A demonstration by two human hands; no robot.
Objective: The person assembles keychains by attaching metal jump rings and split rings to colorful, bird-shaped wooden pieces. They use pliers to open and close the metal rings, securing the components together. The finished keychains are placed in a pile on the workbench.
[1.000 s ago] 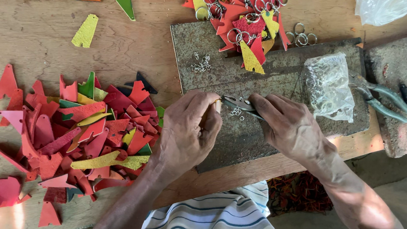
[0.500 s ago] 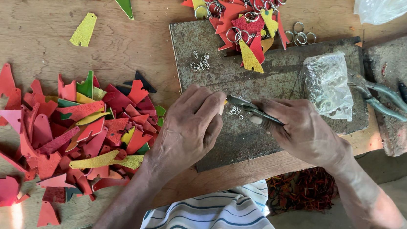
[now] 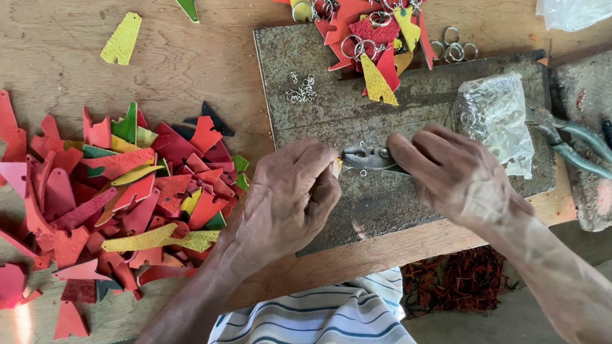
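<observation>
My right hand is wrapped tight around small grey metal pliers. The pliers' tip points at my left hand. My left fingers are curled in and pinched on something tiny and pale; I cannot tell what it is. Both hands are over a rough grey metal plate on the wooden table. A big pile of red, pink and yellow leather pieces lies just beside my left hand.
</observation>
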